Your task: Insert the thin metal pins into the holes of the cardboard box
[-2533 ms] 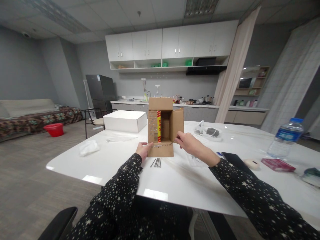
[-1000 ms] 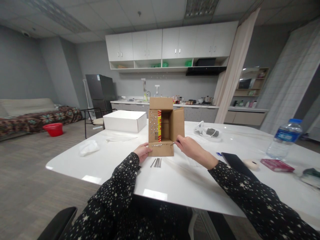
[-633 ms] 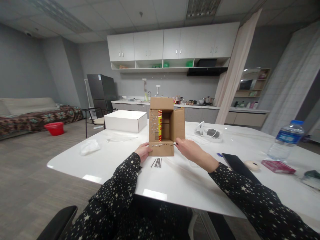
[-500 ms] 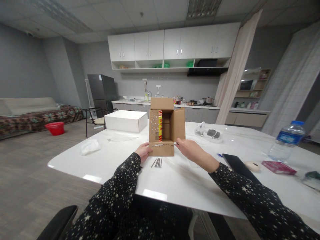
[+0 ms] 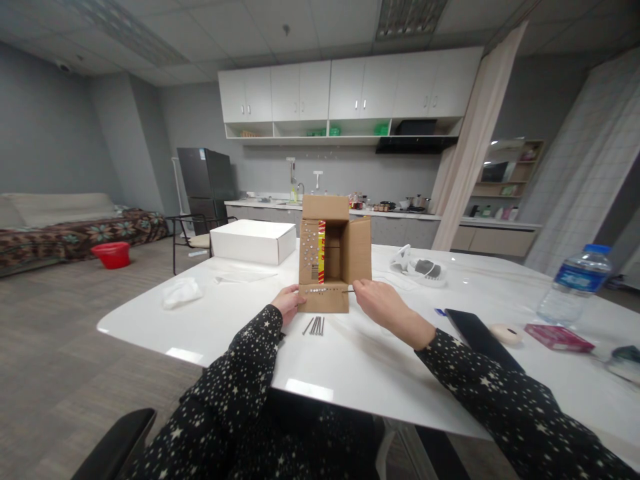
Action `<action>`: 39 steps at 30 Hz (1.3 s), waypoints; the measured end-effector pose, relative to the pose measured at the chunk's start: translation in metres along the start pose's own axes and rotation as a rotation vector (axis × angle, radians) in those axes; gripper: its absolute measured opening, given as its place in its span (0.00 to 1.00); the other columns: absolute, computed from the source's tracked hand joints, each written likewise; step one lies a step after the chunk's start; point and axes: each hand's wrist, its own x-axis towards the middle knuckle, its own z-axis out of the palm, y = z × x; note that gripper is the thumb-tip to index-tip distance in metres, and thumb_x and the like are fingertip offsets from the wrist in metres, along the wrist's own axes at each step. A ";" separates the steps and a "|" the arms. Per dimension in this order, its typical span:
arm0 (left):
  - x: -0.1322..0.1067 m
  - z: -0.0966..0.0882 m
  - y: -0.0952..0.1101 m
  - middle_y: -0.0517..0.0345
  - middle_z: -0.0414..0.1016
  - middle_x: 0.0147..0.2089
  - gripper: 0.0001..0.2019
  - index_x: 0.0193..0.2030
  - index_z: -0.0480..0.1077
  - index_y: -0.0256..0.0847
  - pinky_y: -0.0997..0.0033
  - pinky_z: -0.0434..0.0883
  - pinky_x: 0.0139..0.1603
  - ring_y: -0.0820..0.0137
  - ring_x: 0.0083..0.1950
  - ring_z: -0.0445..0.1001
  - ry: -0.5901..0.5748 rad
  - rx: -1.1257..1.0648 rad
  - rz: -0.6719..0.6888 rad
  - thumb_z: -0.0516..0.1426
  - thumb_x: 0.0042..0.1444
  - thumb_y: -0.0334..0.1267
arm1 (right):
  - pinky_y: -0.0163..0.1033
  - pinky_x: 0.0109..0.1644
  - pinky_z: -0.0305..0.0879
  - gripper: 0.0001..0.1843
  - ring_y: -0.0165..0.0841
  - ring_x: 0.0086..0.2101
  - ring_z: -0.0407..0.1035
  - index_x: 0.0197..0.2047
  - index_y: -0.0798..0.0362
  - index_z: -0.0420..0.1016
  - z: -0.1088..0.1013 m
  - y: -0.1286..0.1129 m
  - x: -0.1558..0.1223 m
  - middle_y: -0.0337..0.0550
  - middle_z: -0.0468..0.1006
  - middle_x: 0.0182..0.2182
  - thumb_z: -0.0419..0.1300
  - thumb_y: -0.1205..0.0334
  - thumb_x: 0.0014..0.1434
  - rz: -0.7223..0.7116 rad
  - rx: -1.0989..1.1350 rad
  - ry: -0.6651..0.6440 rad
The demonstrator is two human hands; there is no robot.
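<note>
An open cardboard box (image 5: 360, 257) stands on the table with its opening toward me and its flaps folded out. Its lower flap (image 5: 325, 305) has a row of small holes and white dots. My left hand (image 5: 287, 303) pinches the left edge of that flap. At the flap's right edge, my right hand (image 5: 383, 303) is closed on a thin dark nail (image 5: 350, 291), its tip pointing left against the row of holes. Several loose nails (image 5: 315, 326) lie side by side on the table just in front of the box.
A white box (image 5: 253, 240) is at the back left, with a crumpled white plastic bag (image 5: 181, 293) nearer. To the right are a white device with a cable (image 5: 425, 269), a black phone (image 5: 483, 337), a pink packet (image 5: 559, 337) and a water bottle (image 5: 575, 287).
My right hand and the nail have shifted very slightly, and the nail lies more level. My left hand stays at the flap's edge. The camera view has moved a little.
</note>
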 end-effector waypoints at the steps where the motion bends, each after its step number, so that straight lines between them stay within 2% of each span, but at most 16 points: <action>1: 0.000 0.000 0.000 0.45 0.79 0.39 0.20 0.41 0.71 0.31 0.58 0.72 0.51 0.62 0.41 0.78 0.002 0.004 0.004 0.54 0.41 0.14 | 0.37 0.38 0.64 0.12 0.39 0.40 0.73 0.44 0.57 0.67 0.001 -0.001 0.001 0.55 0.75 0.39 0.45 0.73 0.64 -0.002 -0.007 -0.001; 6: 0.002 -0.003 -0.002 0.43 0.79 0.39 0.19 0.41 0.71 0.30 0.58 0.72 0.51 0.62 0.41 0.79 -0.022 0.004 0.020 0.54 0.41 0.14 | 0.37 0.37 0.66 0.12 0.40 0.38 0.74 0.43 0.57 0.70 0.004 -0.007 0.011 0.55 0.76 0.38 0.46 0.74 0.62 -0.030 -0.012 -0.026; 12: 0.004 -0.005 -0.004 0.45 0.79 0.40 0.19 0.41 0.72 0.32 0.58 0.72 0.52 0.62 0.43 0.78 -0.047 -0.002 0.024 0.56 0.41 0.15 | 0.38 0.41 0.67 0.13 0.40 0.41 0.75 0.47 0.60 0.71 -0.002 -0.015 0.020 0.61 0.77 0.39 0.48 0.72 0.63 -0.059 -0.019 -0.091; 18: 0.004 -0.005 -0.004 0.45 0.79 0.41 0.20 0.41 0.72 0.32 0.59 0.72 0.51 0.61 0.44 0.78 -0.039 -0.002 0.028 0.56 0.40 0.15 | 0.39 0.42 0.67 0.12 0.40 0.40 0.75 0.45 0.59 0.73 -0.003 -0.016 0.024 0.61 0.78 0.38 0.50 0.70 0.63 -0.046 -0.005 -0.137; 25: 0.000 -0.003 -0.001 0.45 0.79 0.39 0.20 0.40 0.73 0.32 0.60 0.73 0.50 0.62 0.42 0.78 -0.024 -0.023 0.021 0.56 0.39 0.14 | 0.38 0.41 0.66 0.14 0.39 0.41 0.75 0.47 0.59 0.70 0.002 -0.016 0.025 0.58 0.78 0.39 0.47 0.72 0.63 -0.059 0.010 -0.092; 30: -0.001 -0.001 0.000 0.46 0.79 0.37 0.20 0.39 0.72 0.32 0.59 0.73 0.49 0.63 0.39 0.78 0.007 -0.036 0.015 0.55 0.39 0.13 | 0.38 0.41 0.66 0.12 0.40 0.41 0.75 0.46 0.59 0.71 0.005 -0.013 0.025 0.60 0.77 0.39 0.49 0.72 0.63 -0.026 0.006 -0.121; 35: 0.002 -0.003 -0.002 0.45 0.79 0.37 0.19 0.39 0.73 0.31 0.58 0.73 0.49 0.62 0.40 0.78 -0.002 -0.041 0.020 0.57 0.39 0.13 | 0.39 0.42 0.66 0.14 0.40 0.41 0.75 0.48 0.59 0.69 0.009 -0.015 0.025 0.59 0.77 0.40 0.47 0.73 0.63 -0.029 0.024 -0.099; 39: 0.003 -0.004 -0.002 0.45 0.79 0.38 0.19 0.40 0.72 0.31 0.58 0.73 0.49 0.62 0.41 0.78 0.000 -0.026 0.021 0.55 0.40 0.13 | 0.38 0.42 0.67 0.12 0.40 0.41 0.74 0.46 0.60 0.70 0.012 -0.016 0.027 0.59 0.77 0.38 0.49 0.71 0.63 -0.004 0.030 -0.133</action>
